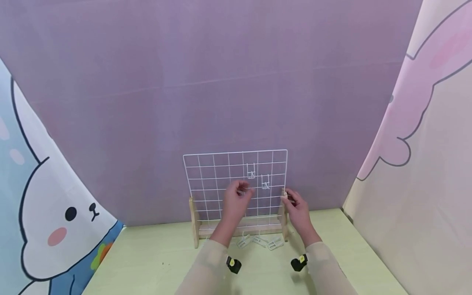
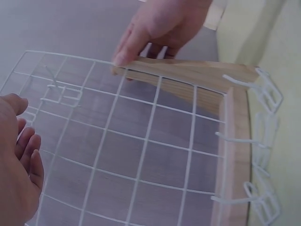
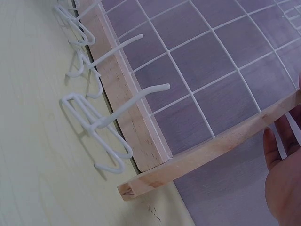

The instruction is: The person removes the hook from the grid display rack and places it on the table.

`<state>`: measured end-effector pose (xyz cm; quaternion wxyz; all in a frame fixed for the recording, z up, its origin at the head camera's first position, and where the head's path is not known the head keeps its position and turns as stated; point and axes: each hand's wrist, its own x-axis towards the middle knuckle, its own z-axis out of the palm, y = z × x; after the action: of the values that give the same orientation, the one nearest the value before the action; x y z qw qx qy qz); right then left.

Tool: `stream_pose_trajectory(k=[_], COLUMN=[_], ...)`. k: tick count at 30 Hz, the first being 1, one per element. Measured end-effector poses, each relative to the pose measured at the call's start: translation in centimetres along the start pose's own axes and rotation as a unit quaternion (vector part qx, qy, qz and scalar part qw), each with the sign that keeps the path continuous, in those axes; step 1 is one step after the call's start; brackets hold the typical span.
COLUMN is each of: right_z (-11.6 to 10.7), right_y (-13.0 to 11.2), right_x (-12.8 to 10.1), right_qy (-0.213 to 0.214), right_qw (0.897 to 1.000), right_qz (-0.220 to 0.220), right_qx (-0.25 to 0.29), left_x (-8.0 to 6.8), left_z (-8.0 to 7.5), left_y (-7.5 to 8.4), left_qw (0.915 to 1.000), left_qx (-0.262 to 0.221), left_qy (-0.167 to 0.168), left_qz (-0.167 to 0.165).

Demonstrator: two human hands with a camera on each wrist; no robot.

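Note:
A white wire grid panel (image 1: 213, 154) stands upright in a wooden stand (image 1: 193, 223). Two white wire hooks hang on its upper right part, one hook (image 1: 251, 174) higher and left of the other hook (image 1: 265, 185). My left hand (image 1: 234, 203) hovers before the grid, just below the hooks, fingers loosely curled; in the left wrist view this hand (image 2: 16, 165) shows nothing held, with a hook partly behind it. My right hand (image 1: 299, 213) pinches the top of the right wooden post (image 2: 188, 69), thumb in front and fingers behind.
Three loose white hooks lie on the pale yellow table (image 1: 147, 262) before the stand's base: a left hook (image 1: 243, 241), a middle hook (image 1: 260, 241) and a right hook (image 1: 275, 244). A purple backdrop (image 1: 221, 82) rises behind, with printed cartoon panels at both sides.

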<state>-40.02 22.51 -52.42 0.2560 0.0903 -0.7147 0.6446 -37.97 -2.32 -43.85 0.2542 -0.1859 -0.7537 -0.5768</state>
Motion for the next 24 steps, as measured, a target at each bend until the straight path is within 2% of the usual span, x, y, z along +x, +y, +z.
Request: stream_pose_trajectory(k=[13, 24], right_z=[-0.1, -0.1], right_y=[0.3, 0.3], right_x=[0.1, 0.1], right_qy=[0.003, -0.004], right_qw=[1.000, 1.000], right_qz=[0.010, 0.014], right_qx=[0.000, -0.001], left_x=[2.0, 2.5], left_z=[-0.3, -0.5], left_y=[2.2, 2.8], left_qw=[0.9985, 0.9967], left_qx=[0.016, 0.034], left_qy=[0.011, -0.001], left_qz=[0.050, 0.074])
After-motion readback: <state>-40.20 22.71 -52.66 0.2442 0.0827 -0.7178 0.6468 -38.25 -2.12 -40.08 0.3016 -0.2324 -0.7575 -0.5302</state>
